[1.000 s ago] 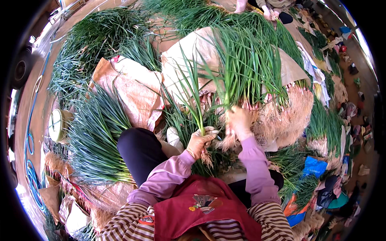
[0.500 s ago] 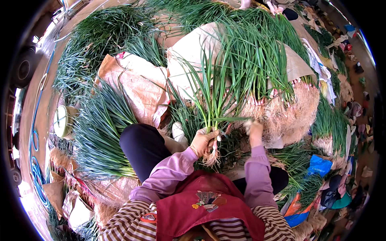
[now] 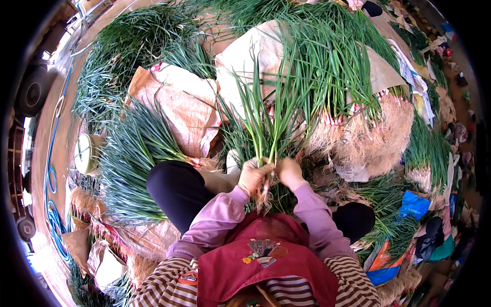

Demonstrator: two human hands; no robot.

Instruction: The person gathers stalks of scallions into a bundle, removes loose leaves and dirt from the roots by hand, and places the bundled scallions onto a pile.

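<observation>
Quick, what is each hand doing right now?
Left hand: closed around a bunch of green onions, held upright.
Right hand: closed on the same bunch, beside the left.

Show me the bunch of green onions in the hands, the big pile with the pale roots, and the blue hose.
bunch of green onions (image 3: 266, 130), head view, on its upright green leaves.
pile with pale roots (image 3: 376, 140), head view, on the root mass.
blue hose (image 3: 49, 179), head view, on a loop at left.

hands (image 3: 271, 174): 2 | held scallion bunch (image 3: 266, 128): 1 | sacks (image 3: 179, 107): 2
</observation>
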